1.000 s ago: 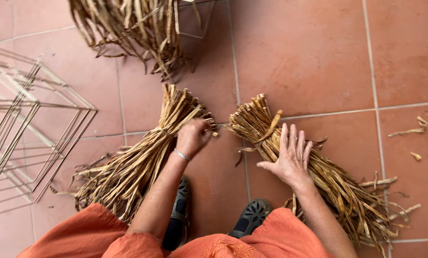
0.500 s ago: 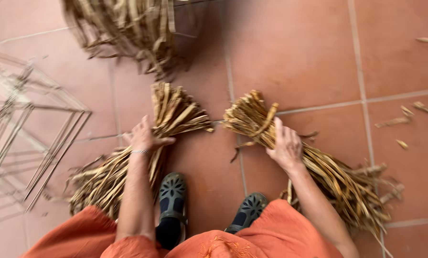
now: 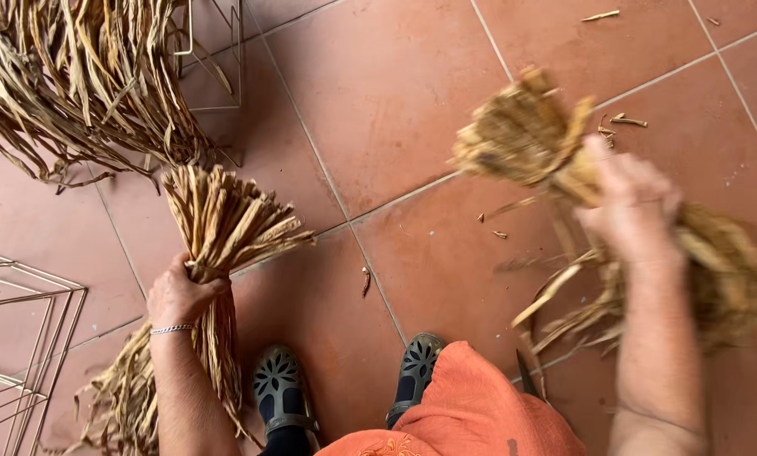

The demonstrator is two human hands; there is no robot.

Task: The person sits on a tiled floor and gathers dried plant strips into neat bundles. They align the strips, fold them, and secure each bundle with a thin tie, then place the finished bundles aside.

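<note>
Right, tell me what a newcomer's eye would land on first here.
Two bundles of dry straw-coloured leaves stand out, one gripped in each hand: the left hand clasps the left bundle low left, the right hand holds the blurred right bundle above the terracotta tile floor. A loose heap of leaves fills the top left.

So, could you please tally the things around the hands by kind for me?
Bundles of dried strips gripped in hands: 2, left bundle in the left hand, right bundle in the right hand
Loose heaps of strips: 1
Wire frames: 2
Shoes: 2
Total: 7
</note>
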